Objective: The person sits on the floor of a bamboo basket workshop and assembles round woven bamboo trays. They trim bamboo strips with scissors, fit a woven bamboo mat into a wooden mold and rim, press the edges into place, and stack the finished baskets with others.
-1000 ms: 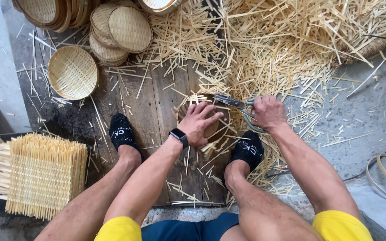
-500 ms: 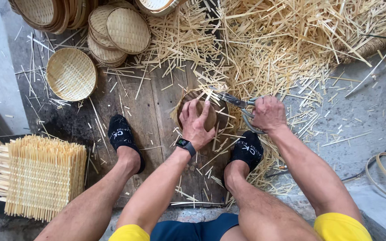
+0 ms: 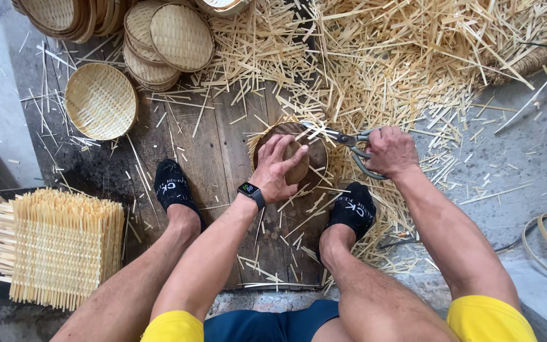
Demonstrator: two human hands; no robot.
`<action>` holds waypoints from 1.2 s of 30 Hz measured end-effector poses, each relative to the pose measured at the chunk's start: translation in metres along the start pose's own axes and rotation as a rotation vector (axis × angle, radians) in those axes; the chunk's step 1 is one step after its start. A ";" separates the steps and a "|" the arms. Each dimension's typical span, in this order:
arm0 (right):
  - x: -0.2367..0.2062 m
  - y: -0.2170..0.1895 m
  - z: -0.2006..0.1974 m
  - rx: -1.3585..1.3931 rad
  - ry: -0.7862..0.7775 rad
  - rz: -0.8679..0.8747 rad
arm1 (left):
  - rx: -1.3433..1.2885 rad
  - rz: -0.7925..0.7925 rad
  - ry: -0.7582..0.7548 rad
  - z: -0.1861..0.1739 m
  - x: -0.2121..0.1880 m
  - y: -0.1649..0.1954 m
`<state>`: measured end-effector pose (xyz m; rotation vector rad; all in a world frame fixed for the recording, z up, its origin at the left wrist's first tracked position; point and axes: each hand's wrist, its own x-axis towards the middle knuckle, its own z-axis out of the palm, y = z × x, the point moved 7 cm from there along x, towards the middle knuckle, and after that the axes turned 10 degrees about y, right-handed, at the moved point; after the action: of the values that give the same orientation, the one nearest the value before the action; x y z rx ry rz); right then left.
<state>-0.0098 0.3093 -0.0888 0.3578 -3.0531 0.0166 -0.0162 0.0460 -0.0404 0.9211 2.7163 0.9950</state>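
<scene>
Shears [image 3: 343, 140] at the rim of a round woven piece [image 3: 292, 155] on dark floor planks [image 3: 210, 145].

The left hand [image 3: 280, 168] lies spread, fingers curled over the piece between the feet; a second ago it covered it flatter. The right hand [image 3: 390, 151] is closed round the shear handles, blades open. Cut bamboo strips [image 3: 406, 57] are heaped beyond, round trays [image 3: 101, 101] stand far left, a square mat [image 3: 58, 247] lies near left, and grey concrete [image 3: 514, 164] is open to the right.

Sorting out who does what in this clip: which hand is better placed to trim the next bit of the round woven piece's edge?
The right hand: it already grips the shears, whose blades sit at the rim of the round woven piece. The left hand lies spread flat on the piece, seemingly steadying it.
</scene>
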 end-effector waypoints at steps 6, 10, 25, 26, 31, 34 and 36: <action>0.009 -0.014 0.017 -0.054 -0.005 -0.017 | 0.039 0.029 -0.232 0.008 0.011 -0.001; -0.004 0.009 0.029 -0.037 -0.189 0.026 | 0.072 0.043 -0.148 -0.005 0.009 0.006; -0.007 0.003 0.023 0.011 -0.174 0.049 | 0.120 -0.428 0.125 0.003 -0.001 0.008; -0.009 0.005 0.022 0.033 -0.170 0.050 | 0.065 -0.502 0.199 0.002 -0.002 0.009; -0.003 -0.015 0.002 0.002 0.181 -0.047 | 0.055 -0.503 0.206 0.010 -0.003 0.011; -0.003 -0.014 0.018 -0.029 0.019 -0.006 | 0.062 -0.368 0.087 0.009 0.000 0.009; -0.008 -0.002 0.026 -0.017 -0.143 0.037 | 0.067 -0.288 0.046 0.004 0.002 0.007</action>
<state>-0.0035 0.3086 -0.1155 0.3147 -3.1984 -0.0341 -0.0132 0.0533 -0.0391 0.4989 2.8279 0.8824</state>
